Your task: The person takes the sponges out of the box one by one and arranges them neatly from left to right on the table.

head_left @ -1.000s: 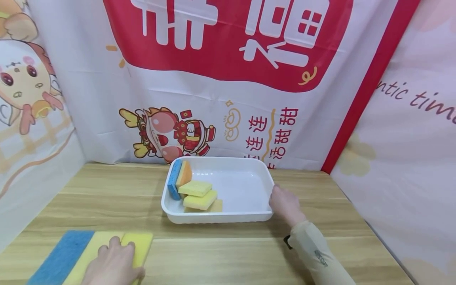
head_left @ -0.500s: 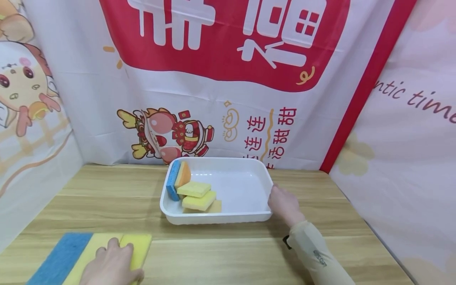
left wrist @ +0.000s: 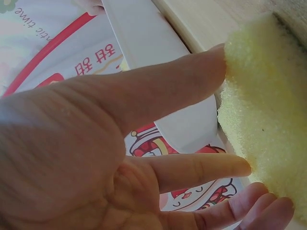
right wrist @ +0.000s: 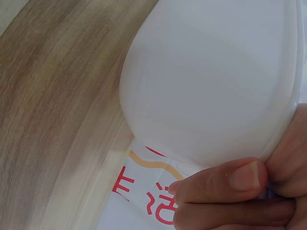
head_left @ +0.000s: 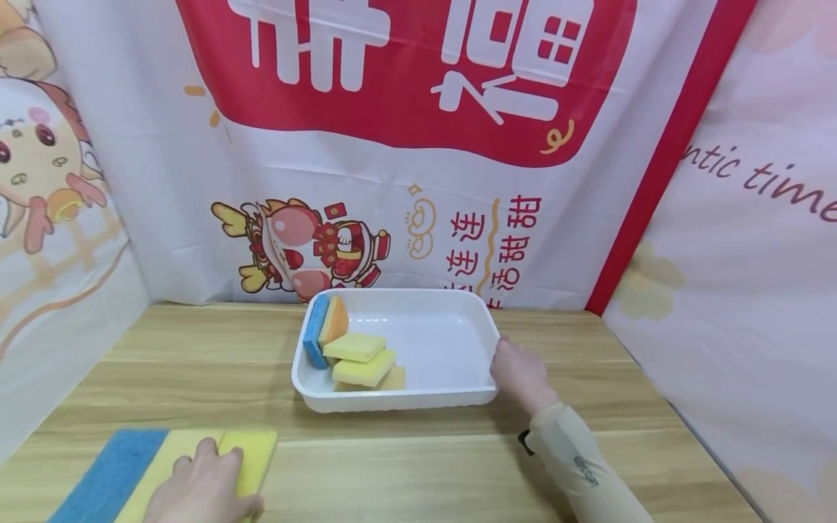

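My left hand (head_left: 199,483) lies over a row of sponges at the lower left. Its bent fingers and thumb grip the bright yellow sponge (head_left: 257,454) at the row's right end, beside a pale yellow sponge (head_left: 186,443) and a blue one (head_left: 120,465). In the left wrist view, thumb and fingertips meet the yellow foam (left wrist: 268,115). My right hand (head_left: 523,374) grips the right end of a white tray (head_left: 445,352), fingers curled at its rim in the right wrist view. In the tray's left part lie a blue sponge (head_left: 315,334), an orange one (head_left: 333,321) and several yellow ones (head_left: 364,369).
The wooden table (head_left: 418,465) carries the tray near its back edge. A printed white and red cloth (head_left: 418,131) hangs right behind it. Further printed cloths stand along the left (head_left: 59,189) and right sides (head_left: 739,290).
The whole head view shifts slightly to the left. Both hands keep their places on the sponge and the tray, and the sponges lie as before.
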Demonstrator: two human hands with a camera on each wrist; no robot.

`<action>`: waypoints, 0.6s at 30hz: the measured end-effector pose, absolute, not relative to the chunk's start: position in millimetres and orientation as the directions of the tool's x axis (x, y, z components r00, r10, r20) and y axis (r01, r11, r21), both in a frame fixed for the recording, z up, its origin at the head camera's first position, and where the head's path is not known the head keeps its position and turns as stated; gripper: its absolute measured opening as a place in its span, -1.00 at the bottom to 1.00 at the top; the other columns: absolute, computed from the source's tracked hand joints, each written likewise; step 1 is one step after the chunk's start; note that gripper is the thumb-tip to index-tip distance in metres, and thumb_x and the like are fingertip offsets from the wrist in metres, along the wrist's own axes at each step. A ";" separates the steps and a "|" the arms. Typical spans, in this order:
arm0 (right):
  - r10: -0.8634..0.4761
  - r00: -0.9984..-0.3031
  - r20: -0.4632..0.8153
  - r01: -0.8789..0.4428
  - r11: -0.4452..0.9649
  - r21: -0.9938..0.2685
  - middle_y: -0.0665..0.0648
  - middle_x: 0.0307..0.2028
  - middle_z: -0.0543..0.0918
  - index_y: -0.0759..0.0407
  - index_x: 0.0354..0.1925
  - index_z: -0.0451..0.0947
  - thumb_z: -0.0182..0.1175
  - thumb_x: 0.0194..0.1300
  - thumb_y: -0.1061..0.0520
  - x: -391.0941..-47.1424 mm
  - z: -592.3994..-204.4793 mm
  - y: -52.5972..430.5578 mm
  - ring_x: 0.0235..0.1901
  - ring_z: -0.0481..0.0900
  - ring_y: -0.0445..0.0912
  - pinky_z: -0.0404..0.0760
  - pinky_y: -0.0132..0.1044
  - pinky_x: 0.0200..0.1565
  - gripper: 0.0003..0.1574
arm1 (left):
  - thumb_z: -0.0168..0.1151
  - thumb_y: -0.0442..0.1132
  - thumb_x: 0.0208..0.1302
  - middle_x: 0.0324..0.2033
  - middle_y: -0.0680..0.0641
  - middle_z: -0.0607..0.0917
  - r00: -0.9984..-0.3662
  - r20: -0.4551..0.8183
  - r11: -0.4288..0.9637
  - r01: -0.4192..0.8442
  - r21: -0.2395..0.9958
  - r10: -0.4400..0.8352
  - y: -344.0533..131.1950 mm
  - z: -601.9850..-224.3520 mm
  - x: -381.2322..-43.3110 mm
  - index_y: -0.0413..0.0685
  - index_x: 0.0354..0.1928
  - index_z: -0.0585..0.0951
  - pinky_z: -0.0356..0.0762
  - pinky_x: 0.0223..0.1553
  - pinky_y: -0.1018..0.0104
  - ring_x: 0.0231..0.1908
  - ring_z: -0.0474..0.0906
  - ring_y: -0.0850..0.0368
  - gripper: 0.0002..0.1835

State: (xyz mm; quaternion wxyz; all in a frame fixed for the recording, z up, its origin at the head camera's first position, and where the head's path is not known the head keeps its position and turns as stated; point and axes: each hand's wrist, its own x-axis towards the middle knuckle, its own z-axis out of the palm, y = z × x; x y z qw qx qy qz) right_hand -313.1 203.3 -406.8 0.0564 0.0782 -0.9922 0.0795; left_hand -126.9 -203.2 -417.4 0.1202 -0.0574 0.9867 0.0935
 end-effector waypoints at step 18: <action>-0.154 -0.980 0.129 -0.172 0.974 -0.146 0.20 -0.56 0.50 0.50 -0.04 0.49 -0.01 0.32 0.25 -312.6 -407.8 200.1 -0.58 0.50 0.04 0.55 0.01 -0.60 -0.64 | 0.37 0.39 -0.04 -0.30 -0.28 0.52 -0.949 -0.304 0.978 -0.140 0.152 -0.089 -205.3 -416.6 -124.9 -0.28 -0.05 0.60 0.55 -0.37 -0.19 -0.30 0.51 -0.19 -0.16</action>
